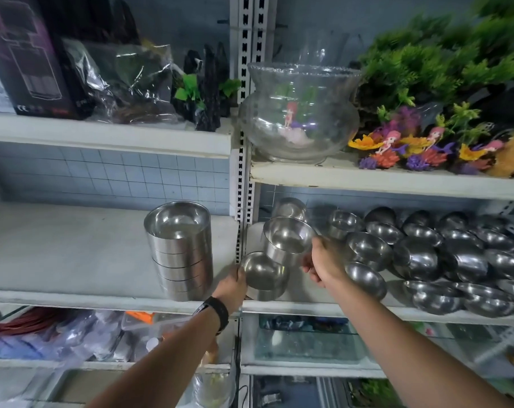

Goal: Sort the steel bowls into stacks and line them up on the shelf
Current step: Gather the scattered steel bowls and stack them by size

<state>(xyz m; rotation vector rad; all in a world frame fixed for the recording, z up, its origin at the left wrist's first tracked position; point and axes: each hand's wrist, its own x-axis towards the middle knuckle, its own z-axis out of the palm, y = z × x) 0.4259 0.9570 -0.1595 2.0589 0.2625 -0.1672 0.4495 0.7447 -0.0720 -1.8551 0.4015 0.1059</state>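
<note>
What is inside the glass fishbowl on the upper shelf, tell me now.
Inside the fishbowl stands a small pink-haired figurine on a whitish base. Reflections blur the rest of the bottom.

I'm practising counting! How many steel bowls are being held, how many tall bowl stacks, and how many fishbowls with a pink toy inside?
Held shiny steel bowls: 2
Tall stack of steel bowls: 1
Round clear glass fishbowl: 1
Total: 4

left hand (232,285) gripped rim of steel bowl (264,272) at shelf (323,308) front-left corner | right hand (323,260) held straight-sided bowl (288,241) just above | bowl stack (180,248) stood left | loose bowls (426,257) crowded right
</note>
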